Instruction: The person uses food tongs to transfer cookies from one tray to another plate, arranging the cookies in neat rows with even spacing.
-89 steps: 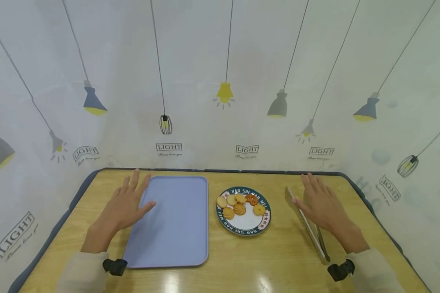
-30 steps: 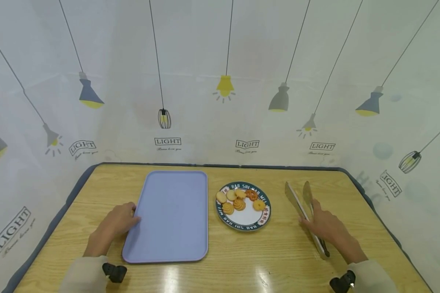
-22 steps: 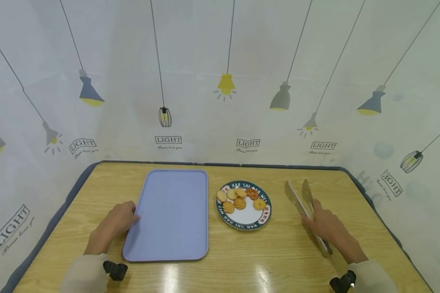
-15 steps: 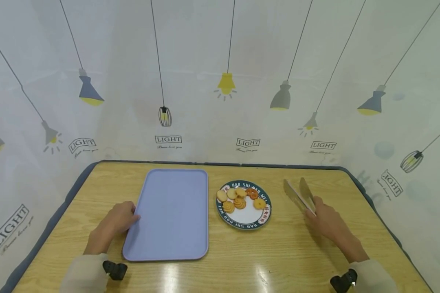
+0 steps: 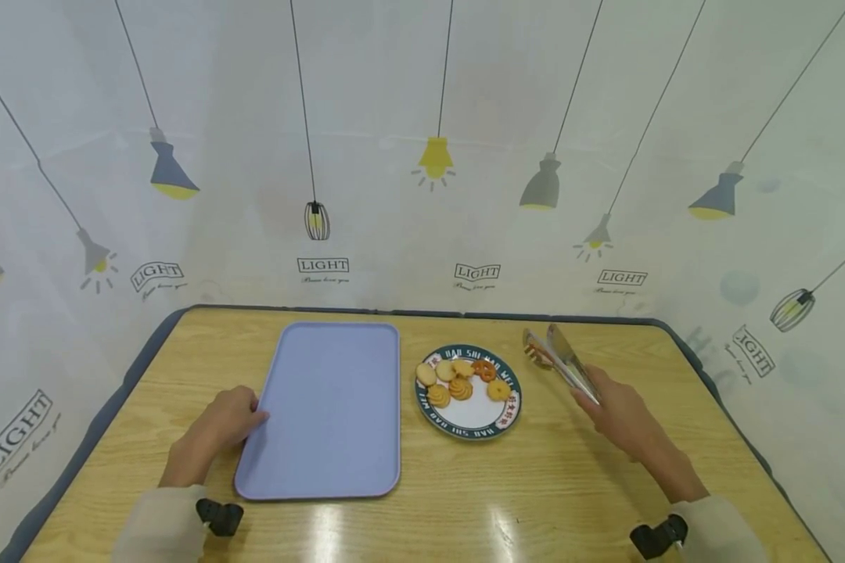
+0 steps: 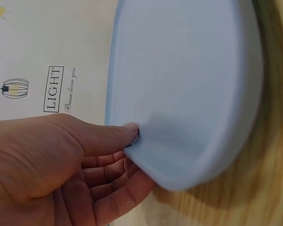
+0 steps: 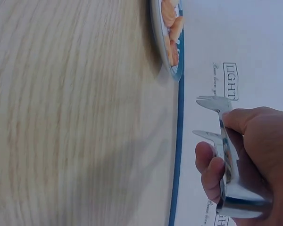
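My left hand (image 5: 225,422) pinches the left rim of a pale blue rectangular tray (image 5: 327,414); in the left wrist view the thumb (image 6: 118,136) lies over the rim and the fingers are curled beneath. Metal food tongs (image 5: 566,363) are held in my right hand (image 5: 623,414), raised off the table with their tips apart and nothing between them. Those tips point toward a round plate (image 5: 475,426) with a dark green lettered rim. Several cookies (image 5: 460,389) and a brown pretzel (image 5: 484,370) lie on the plate, mostly at its far and left side.
Everything stands on a wood-grain table (image 5: 451,500) with a dark blue edge. The plate sits just right of the tray. Behind rises a pale wall covering (image 5: 387,258) printed with lamps and the word LIGHT.
Both hands came down from hovering: the left took hold of the tray's rim, the right gripped the tongs. The tongs then rose from the table and moved left toward the plate.
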{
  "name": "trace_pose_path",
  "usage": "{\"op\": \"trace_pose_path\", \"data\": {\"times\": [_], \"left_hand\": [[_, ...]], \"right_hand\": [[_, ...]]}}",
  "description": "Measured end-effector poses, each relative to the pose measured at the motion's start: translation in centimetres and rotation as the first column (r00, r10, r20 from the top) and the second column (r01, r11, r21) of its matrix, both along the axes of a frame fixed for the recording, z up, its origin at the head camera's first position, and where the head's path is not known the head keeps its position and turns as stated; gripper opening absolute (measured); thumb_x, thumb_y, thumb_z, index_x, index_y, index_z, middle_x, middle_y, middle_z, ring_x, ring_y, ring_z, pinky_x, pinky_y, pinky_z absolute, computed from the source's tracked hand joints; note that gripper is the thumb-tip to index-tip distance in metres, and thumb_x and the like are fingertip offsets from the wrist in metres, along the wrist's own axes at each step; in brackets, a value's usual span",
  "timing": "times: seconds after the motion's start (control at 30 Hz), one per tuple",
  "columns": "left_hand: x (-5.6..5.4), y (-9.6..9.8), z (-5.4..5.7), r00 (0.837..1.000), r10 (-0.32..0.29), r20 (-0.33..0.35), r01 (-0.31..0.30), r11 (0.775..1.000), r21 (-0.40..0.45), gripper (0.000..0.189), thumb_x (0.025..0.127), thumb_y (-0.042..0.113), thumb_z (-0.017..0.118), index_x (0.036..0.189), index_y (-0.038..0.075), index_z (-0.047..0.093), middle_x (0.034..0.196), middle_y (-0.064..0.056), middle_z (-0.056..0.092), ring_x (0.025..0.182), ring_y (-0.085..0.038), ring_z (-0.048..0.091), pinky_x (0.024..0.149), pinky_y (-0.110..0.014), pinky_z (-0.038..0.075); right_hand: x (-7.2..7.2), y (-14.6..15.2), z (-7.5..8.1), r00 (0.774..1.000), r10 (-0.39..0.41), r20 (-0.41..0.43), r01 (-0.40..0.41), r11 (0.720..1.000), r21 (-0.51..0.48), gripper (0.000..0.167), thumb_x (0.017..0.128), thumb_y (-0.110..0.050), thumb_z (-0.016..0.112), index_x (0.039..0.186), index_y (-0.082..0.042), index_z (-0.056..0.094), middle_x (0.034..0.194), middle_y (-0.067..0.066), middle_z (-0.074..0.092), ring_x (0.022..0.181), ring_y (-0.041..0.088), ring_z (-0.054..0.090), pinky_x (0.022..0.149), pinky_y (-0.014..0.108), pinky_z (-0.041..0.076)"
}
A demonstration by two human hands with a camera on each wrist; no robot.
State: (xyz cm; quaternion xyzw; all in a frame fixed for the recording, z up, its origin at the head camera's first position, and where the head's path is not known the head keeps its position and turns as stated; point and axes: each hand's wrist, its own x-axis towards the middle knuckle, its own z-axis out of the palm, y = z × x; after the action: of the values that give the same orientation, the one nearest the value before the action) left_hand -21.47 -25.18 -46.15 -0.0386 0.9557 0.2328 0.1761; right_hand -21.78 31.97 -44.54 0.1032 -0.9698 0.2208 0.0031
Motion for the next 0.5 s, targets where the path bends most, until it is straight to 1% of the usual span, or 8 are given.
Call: {"op": "trace_pose_path", "data": {"times": [0.13, 0.23, 0.3, 0.33, 0.37, 0.43, 0.5], "left_hand": [[0.0, 0.1, 0.1, 1.000, 0.007, 0.019, -0.007, 1.000, -0.003, 0.022, 0.098, 0.012, 0.056, 0.099, -0.010, 0.061, 0.081, -0.010, 0.059, 0.073, -0.021, 0.056, 0.063, -0.031, 0.046], [0.0, 0.1, 0.2, 0.999, 0.011, 0.030, -0.011, 1.000, -0.002, 0.022, 0.098, 0.012, 0.056, 0.099, -0.010, 0.060, 0.081, -0.011, 0.059, 0.073, -0.021, 0.056, 0.063, -0.031, 0.046], [0.0, 0.0, 0.1, 0.999, 0.012, 0.032, -0.013, 1.000, 0.001, 0.022, 0.098, 0.012, 0.056, 0.099, -0.010, 0.060, 0.081, -0.011, 0.059, 0.073, -0.021, 0.056, 0.063, -0.031, 0.046], [0.0, 0.0, 0.1, 0.999, 0.014, 0.034, -0.014, 1.000, 0.002, 0.022, 0.098, 0.011, 0.056, 0.100, -0.010, 0.060, 0.082, -0.011, 0.060, 0.074, -0.021, 0.056, 0.063, -0.031, 0.046], [0.0, 0.0, 0.1, 0.999, 0.013, 0.032, -0.013, 1.000, 0.003, 0.022, 0.098, 0.011, 0.056, 0.100, -0.011, 0.060, 0.082, -0.011, 0.060, 0.074, -0.021, 0.056, 0.063, -0.031, 0.046], [0.0, 0.0, 0.1, 0.999, 0.013, 0.030, -0.013, 1.000, 0.004, 0.023, 0.098, 0.011, 0.056, 0.101, -0.011, 0.060, 0.082, -0.012, 0.060, 0.074, -0.021, 0.057, 0.063, -0.031, 0.046], [-0.1, 0.0, 0.1, 1.000, 0.011, 0.020, -0.011, 1.000, 0.003, 0.023, 0.098, 0.011, 0.056, 0.100, -0.012, 0.060, 0.082, -0.012, 0.060, 0.073, -0.021, 0.057, 0.063, -0.031, 0.046]], "right_hand": [[0.1, -1.2, 0.8, 0.998, 0.011, 0.058, -0.010, 1.000, -0.016, 0.058, 0.103, -0.031, 0.052, 0.147, 0.002, 0.033, 0.089, 0.014, 0.063, 0.058, 0.012, 0.056, 0.050, 0.029, 0.045], [0.3, -2.4, 1.2, 0.997, 0.039, 0.062, -0.040, 0.999, 0.016, 0.057, 0.102, -0.030, 0.055, 0.147, 0.000, 0.037, 0.083, 0.009, 0.062, 0.056, 0.011, 0.054, 0.050, 0.029, 0.043], [0.5, -3.2, 1.5, 0.996, 0.071, 0.051, -0.073, 0.996, 0.047, 0.056, 0.101, -0.029, 0.056, 0.145, 0.000, 0.040, 0.084, 0.008, 0.062, 0.057, 0.011, 0.053, 0.052, 0.029, 0.042], [0.6, -3.6, 1.6, 0.995, 0.089, 0.038, -0.091, 0.994, 0.065, 0.056, 0.101, -0.029, 0.057, 0.145, 0.001, 0.041, 0.087, 0.009, 0.064, 0.059, 0.012, 0.053, 0.053, 0.029, 0.042], [0.6, -4.0, 1.7, 0.994, 0.110, 0.022, -0.111, 0.990, 0.083, 0.056, 0.100, -0.029, 0.058, 0.144, 0.002, 0.043, 0.093, 0.012, 0.067, 0.064, 0.014, 0.057, 0.056, 0.032, 0.045], [0.7, -4.7, 1.8, 0.990, 0.142, -0.003, -0.141, 0.984, 0.107, 0.055, 0.100, -0.029, 0.059, 0.143, 0.002, 0.045, 0.106, 0.017, 0.069, 0.078, 0.020, 0.064, 0.065, 0.037, 0.051], [0.8, -5.3, 1.8, 0.985, 0.170, -0.025, -0.166, 0.978, 0.128, 0.055, 0.099, -0.030, 0.059, 0.143, 0.002, 0.047, 0.117, 0.020, 0.068, 0.093, 0.027, 0.068, 0.075, 0.044, 0.053]]}}
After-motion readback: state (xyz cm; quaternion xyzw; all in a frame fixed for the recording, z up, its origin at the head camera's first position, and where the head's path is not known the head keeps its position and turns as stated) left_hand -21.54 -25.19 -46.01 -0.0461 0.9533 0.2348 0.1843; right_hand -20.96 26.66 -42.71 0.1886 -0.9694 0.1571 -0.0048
